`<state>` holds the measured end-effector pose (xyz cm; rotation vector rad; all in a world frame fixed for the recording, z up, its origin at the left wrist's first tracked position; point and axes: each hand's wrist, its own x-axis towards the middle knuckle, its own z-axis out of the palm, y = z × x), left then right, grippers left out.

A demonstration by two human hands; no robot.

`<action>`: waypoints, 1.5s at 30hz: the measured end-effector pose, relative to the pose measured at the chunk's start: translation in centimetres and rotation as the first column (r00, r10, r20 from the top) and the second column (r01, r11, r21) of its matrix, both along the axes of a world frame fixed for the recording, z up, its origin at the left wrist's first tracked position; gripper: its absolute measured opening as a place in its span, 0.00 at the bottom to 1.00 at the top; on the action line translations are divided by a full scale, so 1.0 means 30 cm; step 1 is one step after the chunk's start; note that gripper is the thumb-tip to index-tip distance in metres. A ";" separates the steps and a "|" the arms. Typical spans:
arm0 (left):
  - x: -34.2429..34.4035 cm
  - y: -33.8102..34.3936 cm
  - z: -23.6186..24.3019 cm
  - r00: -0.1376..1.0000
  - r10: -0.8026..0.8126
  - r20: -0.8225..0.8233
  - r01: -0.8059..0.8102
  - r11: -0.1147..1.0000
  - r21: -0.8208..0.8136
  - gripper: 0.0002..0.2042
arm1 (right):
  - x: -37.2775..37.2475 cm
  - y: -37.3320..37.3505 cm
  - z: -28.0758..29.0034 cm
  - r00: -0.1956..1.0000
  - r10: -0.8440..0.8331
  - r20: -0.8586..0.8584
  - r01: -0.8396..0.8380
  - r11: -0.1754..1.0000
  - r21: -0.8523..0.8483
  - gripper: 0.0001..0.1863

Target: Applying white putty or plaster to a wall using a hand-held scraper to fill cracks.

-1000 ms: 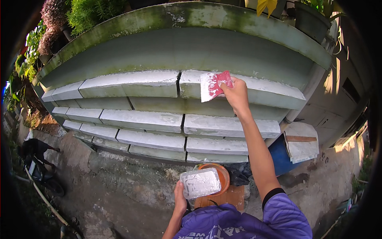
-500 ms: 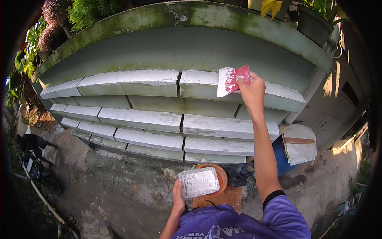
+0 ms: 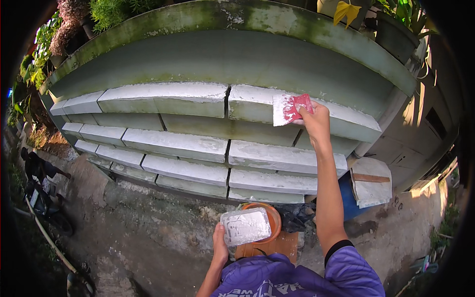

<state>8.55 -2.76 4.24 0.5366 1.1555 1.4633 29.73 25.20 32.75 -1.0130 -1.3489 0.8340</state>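
Pinched in my right hand (image 3: 316, 121) is a red putty scraper (image 3: 292, 109) whose wide blade is smeared with white paste. The blade lies against the front of the top ledge (image 3: 257, 110), on its right-hand section. White paste coats the upper face of that ledge, while its greenish front is mostly bare. Down by my body, my left hand (image 3: 219, 243) grips the left edge of a shallow rectangular tray (image 3: 246, 226). White paste smears the tray's inside.
Lower ledges (image 3: 277, 153) also carry white coating. An orange bucket (image 3: 275, 225) stands beneath the tray, beside a black plastic bag (image 3: 298, 218). A blue container (image 3: 350, 198) sits at the right. Potted plants (image 3: 396, 34) line the wall's top. Far left, a person (image 3: 42, 166) is near a motorbike (image 3: 54, 218).
My right hand has lowered the scraper from the ledge's top edge onto its front face. The tray in my left hand stays nearly in place.
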 end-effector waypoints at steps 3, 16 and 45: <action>-0.002 0.001 -0.022 0.999 0.016 -0.030 -0.015 1.000 0.025 0.24 | 0.025 -0.009 0.023 0.999 -0.018 -0.043 0.019 1.000 0.009 0.12; 0.004 -0.005 -0.050 0.998 0.068 0.000 -0.068 0.997 -0.037 0.25 | -0.058 -0.066 0.081 0.798 -0.459 0.390 0.104 0.743 0.661 0.20; -0.002 0.002 -0.022 0.999 0.045 0.019 -0.045 0.999 0.013 0.23 | -0.008 -0.007 -0.042 0.752 -0.445 0.486 -0.024 0.719 0.695 0.17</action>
